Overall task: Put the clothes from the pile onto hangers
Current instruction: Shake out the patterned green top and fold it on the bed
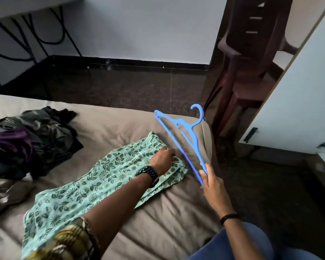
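A light green garment with a dark leaf print (pixel 94 177) lies stretched across the brown bed (pixel 120 124). My left hand (pixel 162 159) rests on its far end, fingers curled into the cloth near the edge. My right hand (pixel 212 182) holds a blue plastic hanger (pixel 184 136) by one end of its lower bar, raised above the bed's right corner with the hook pointing up and away. A pile of dark clothes (pixel 32 136), grey, black and purple, sits on the bed at the left.
A dark wooden chair (pixel 250 59) stands on the dark floor beyond the bed's corner. A white cupboard door (pixel 298 94) with a black handle hangs open at the right. A table with black metal legs (pixel 26 32) stands at the back left.
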